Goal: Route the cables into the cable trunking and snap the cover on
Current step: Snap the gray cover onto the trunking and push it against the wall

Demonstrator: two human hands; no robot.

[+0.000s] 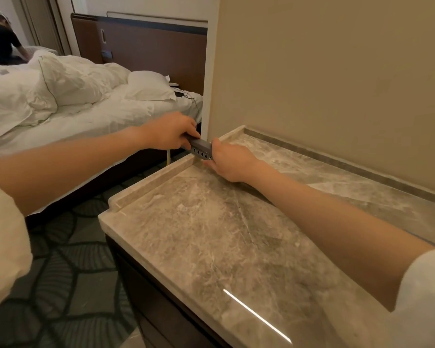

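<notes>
Here, just above the frame's centre, both hands grasp the grey slotted cable trunking [201, 148] over the far corner of the marble counter [211, 234]: the left hand [170, 133] is clenched round its left end, the right hand [227, 160] round its right. A yellowish cable [168, 158] hangs below. Best to keep the trunking level and steady, slots facing up, before feeding the cable in.

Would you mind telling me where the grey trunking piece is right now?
In the head view, the grey trunking piece is held between the left hand and right hand, just above the far left corner of the marble counter, beside the bed.
</notes>
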